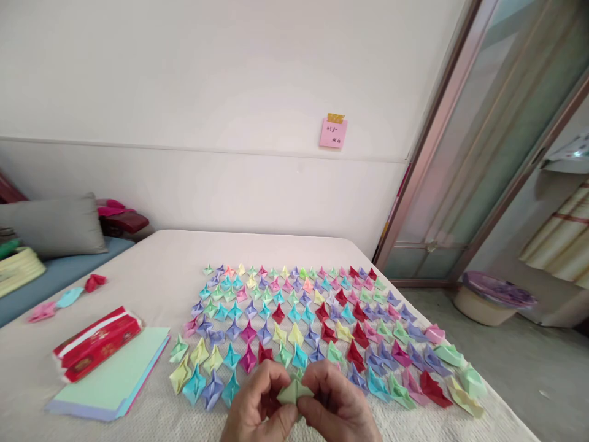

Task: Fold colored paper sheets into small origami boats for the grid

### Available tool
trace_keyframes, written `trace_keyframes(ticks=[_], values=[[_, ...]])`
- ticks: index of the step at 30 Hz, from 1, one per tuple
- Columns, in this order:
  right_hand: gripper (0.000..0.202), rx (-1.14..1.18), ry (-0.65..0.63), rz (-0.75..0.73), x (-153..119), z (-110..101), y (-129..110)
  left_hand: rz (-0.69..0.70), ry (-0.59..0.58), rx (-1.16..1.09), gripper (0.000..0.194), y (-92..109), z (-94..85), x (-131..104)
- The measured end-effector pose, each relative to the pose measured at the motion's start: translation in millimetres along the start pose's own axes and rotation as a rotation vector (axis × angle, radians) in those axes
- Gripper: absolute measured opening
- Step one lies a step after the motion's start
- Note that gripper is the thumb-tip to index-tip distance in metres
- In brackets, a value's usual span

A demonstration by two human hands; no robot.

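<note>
**Hands Pinched a Green Paper Fold**

While the table (151, 258) carried rows of coloured folded papers (322, 319) and a paper stack (115, 377), the left hand (257, 408) and right hand (340, 408) met at its near edge, fingers closed narrowly on a pale green paper piece (294, 391).

Both hands, left hand (255, 408) and right hand (340, 405), are bare; no rings seem visible, wrists cut off.

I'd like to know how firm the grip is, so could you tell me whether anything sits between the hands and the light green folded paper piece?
Nothing visible does. The left hand and right hand pinch the light green folded paper piece directly with bare fingertips.
</note>
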State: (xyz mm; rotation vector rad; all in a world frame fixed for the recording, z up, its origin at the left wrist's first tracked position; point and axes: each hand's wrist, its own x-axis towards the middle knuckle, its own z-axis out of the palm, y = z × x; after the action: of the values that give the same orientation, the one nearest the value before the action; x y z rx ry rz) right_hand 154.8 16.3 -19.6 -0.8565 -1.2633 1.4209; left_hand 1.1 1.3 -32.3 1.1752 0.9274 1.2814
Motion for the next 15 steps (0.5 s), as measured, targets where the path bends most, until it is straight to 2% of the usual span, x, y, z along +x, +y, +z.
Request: trace_keyframes(ticks=[3, 8, 15], values=[[0.021, 0.061, -0.030, 0.079, 1, 3, -7, 0.022, 0.033, 0.027, 0.017, 5, 0.1, -1], [0.019, 0.015, -0.029, 0.126, 2, 6, -11, -0.073, 0.062, -0.030, 0.023, 12, -0.4, 0], [0.017, 0.084, 0.107, 0.163, 1, 12, -3, -0.135, 0.104, -0.098, 0.017, 5, 2.8, 1]])
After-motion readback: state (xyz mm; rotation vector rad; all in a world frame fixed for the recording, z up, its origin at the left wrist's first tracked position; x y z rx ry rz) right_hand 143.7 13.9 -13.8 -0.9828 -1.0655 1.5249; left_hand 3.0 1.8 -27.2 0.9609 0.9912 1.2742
